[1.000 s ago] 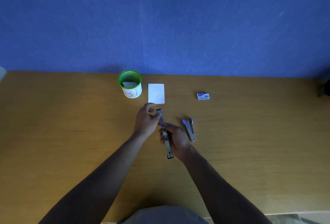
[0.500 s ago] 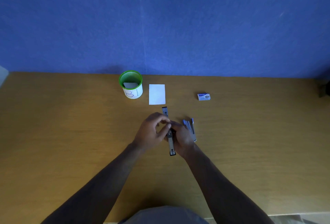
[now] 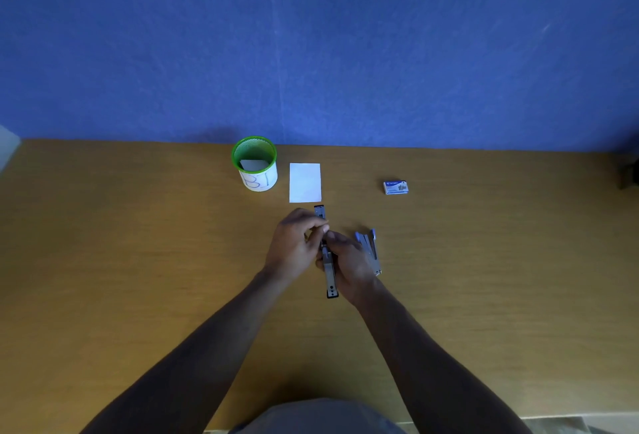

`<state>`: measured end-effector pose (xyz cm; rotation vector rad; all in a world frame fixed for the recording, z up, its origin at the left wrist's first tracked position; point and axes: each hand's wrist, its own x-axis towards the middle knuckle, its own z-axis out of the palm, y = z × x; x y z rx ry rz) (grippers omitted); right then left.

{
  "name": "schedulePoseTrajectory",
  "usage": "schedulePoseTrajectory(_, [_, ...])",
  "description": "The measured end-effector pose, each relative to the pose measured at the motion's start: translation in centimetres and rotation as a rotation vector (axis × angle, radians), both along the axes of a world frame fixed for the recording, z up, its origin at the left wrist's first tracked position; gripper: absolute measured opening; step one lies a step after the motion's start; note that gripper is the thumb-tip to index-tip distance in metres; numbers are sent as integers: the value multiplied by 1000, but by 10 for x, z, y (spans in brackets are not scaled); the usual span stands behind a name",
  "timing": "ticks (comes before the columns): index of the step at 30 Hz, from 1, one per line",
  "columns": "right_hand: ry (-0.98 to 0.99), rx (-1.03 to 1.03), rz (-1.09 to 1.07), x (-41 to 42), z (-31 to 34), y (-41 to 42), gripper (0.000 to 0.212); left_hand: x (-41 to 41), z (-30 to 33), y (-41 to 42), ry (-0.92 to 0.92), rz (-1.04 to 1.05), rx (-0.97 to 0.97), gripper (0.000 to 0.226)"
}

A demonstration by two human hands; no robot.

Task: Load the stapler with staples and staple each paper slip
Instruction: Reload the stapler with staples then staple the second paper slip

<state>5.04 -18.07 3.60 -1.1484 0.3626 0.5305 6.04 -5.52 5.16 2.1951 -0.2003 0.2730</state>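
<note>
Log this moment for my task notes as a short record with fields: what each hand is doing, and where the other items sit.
left hand: pinches the middle of the stapler
right hand: grips the stapler from its right side
stapler: lies lengthwise, pointing toward the wall
second stapler: on the table, right of the hands
paper slip: flat, beyond the hands
green cup: left of the slip
staple box: far right

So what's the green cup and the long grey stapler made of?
The green-rimmed mesh cup looks like painted wire mesh, its inside showing a fine grid, with a white paper label. The long grey stapler looks like bare metal, dull and shiny in spots, probably steel.
</note>
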Motion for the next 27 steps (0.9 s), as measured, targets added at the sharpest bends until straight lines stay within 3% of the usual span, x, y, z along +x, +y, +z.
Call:
schedulePoseTrajectory(14, [14, 5, 0, 0, -3, 2, 28, -1, 1, -4, 82, 18, 44, 7])
schedulePoseTrajectory(22, [14, -1, -2, -5, -5, 3, 32, 0, -8, 0, 110, 11, 208, 11])
schedulePoseTrajectory(27, [11, -17, 6, -5, -5, 0, 32, -8, -14, 4, 36, -49, 405, 22])
